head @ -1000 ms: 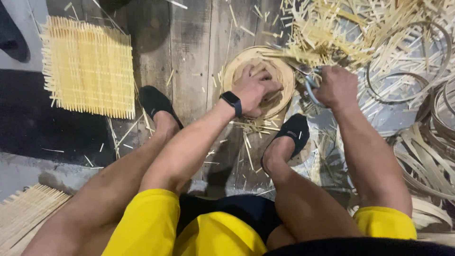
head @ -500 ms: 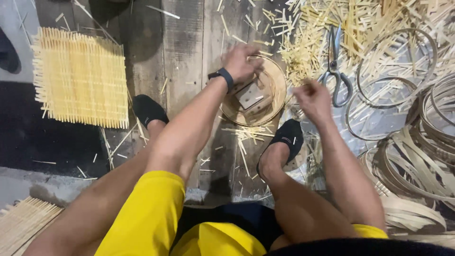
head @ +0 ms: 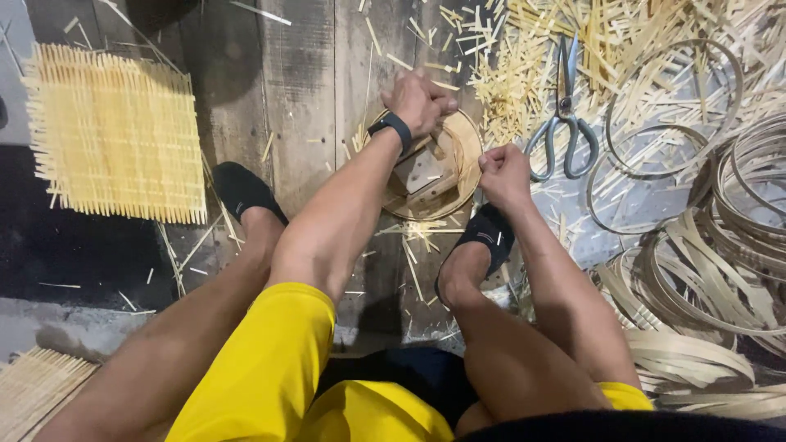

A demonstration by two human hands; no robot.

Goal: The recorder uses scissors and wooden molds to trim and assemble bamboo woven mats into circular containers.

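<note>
the round shallow bamboo tray lies on the dark plank floor between my two feet, rim up. inside it sits one pale wooden block, long axis running diagonally from lower left to upper right. my left hand is clenched at the tray's far rim; what it grips i cannot tell. my right hand is pinched shut at the tray's right edge, contents not visible. one pair of grey metal scissors lies just right, blades pointing away from me. one square woven bamboo mat lies well left. coiled bamboo strip hoops lie right.
</note>
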